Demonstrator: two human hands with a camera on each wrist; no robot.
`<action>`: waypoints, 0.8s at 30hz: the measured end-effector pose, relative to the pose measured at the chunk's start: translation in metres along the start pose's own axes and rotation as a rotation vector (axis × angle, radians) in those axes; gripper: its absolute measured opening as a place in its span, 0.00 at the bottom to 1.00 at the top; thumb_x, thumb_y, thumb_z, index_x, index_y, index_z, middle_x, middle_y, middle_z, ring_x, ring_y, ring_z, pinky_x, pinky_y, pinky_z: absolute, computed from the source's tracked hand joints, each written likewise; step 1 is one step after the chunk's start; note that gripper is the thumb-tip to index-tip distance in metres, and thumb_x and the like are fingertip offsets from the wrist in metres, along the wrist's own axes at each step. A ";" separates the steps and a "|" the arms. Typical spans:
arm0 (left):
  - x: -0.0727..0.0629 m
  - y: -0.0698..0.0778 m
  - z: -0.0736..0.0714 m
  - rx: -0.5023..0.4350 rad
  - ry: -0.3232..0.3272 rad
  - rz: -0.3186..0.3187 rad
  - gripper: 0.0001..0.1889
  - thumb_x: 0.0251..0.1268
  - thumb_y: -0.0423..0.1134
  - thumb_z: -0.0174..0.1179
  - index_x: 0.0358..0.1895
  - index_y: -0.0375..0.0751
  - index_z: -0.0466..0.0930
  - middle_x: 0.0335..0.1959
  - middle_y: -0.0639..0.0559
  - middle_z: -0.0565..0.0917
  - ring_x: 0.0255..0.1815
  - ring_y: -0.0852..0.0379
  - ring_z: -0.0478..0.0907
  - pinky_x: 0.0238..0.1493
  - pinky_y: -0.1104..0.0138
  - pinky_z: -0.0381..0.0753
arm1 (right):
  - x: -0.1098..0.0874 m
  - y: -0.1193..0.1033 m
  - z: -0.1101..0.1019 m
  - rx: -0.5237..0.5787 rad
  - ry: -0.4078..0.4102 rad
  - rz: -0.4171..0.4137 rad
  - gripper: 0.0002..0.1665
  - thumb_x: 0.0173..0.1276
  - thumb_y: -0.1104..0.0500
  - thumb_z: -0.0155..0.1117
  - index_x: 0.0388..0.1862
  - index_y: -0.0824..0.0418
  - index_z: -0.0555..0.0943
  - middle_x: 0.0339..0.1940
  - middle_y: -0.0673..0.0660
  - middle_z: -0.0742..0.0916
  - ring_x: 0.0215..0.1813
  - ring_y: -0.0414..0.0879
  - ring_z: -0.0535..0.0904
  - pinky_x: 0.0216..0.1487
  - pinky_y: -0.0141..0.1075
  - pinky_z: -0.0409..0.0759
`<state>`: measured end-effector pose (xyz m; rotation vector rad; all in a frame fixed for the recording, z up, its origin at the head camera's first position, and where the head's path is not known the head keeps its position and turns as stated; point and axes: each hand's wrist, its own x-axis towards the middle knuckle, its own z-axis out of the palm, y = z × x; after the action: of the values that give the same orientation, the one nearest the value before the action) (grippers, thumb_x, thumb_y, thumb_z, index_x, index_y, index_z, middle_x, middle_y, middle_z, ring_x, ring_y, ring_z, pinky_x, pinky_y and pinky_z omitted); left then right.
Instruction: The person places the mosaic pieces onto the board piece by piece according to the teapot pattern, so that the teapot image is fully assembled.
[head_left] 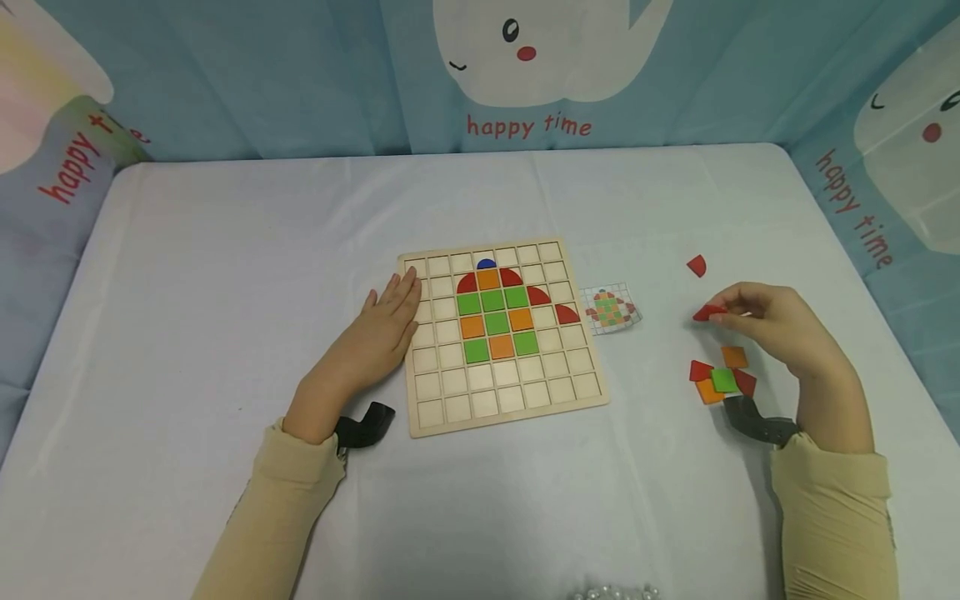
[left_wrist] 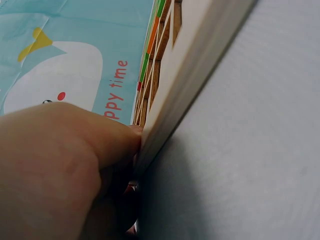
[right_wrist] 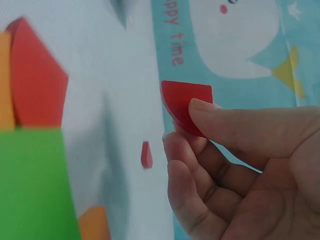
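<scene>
A red quarter-circle tile is pinched between the thumb and fingers of my right hand, above the table on the right. My left hand rests along the left edge of a wooden grid board, its fingers fairly straight and touching the rim. Green, orange and red tiles plus a blue half-round piece sit in the board's cells. Just right of the board lies a small pattern card printed with a coloured figure.
Below my right hand is a loose pile with a green square, orange squares and red pieces. Another red quarter-circle lies farther back. Beaded trim shows at the front edge. A printed curtain surrounds the white table.
</scene>
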<state>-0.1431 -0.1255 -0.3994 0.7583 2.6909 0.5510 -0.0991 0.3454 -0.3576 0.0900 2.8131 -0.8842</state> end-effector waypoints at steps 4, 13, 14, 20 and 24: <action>0.000 -0.001 0.001 0.001 0.003 -0.001 0.29 0.76 0.38 0.39 0.73 0.30 0.42 0.76 0.41 0.39 0.75 0.45 0.34 0.71 0.46 0.37 | 0.001 -0.003 0.000 0.037 0.008 -0.036 0.12 0.68 0.63 0.59 0.47 0.68 0.79 0.36 0.56 0.84 0.35 0.34 0.73 0.34 0.22 0.71; 0.001 0.000 0.001 0.007 0.004 -0.004 0.29 0.77 0.38 0.39 0.73 0.30 0.42 0.76 0.41 0.39 0.75 0.45 0.34 0.71 0.46 0.37 | 0.001 -0.016 0.001 0.099 0.025 -0.068 0.12 0.68 0.63 0.59 0.48 0.69 0.78 0.35 0.40 0.81 0.35 0.31 0.77 0.36 0.20 0.74; 0.001 0.000 0.001 0.007 0.005 -0.006 0.29 0.76 0.38 0.39 0.73 0.30 0.42 0.76 0.41 0.39 0.75 0.45 0.34 0.71 0.47 0.37 | 0.001 -0.018 0.001 0.101 0.023 -0.072 0.12 0.68 0.63 0.59 0.48 0.68 0.78 0.35 0.40 0.82 0.35 0.31 0.77 0.35 0.21 0.74; 0.000 -0.001 0.001 0.007 0.009 -0.012 0.29 0.76 0.38 0.39 0.74 0.31 0.42 0.76 0.42 0.39 0.75 0.46 0.34 0.71 0.47 0.37 | 0.003 -0.029 0.003 0.105 0.003 -0.091 0.11 0.69 0.63 0.59 0.47 0.68 0.78 0.37 0.45 0.83 0.34 0.31 0.79 0.35 0.23 0.75; 0.000 -0.001 0.001 0.006 0.009 -0.007 0.29 0.76 0.38 0.39 0.74 0.31 0.42 0.76 0.41 0.39 0.75 0.46 0.34 0.71 0.47 0.37 | 0.005 -0.036 0.005 0.126 -0.013 -0.118 0.11 0.68 0.64 0.60 0.46 0.69 0.78 0.36 0.45 0.84 0.35 0.31 0.79 0.37 0.21 0.75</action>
<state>-0.1431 -0.1258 -0.4012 0.7489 2.7041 0.5459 -0.1071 0.3129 -0.3425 -0.0646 2.7730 -1.0835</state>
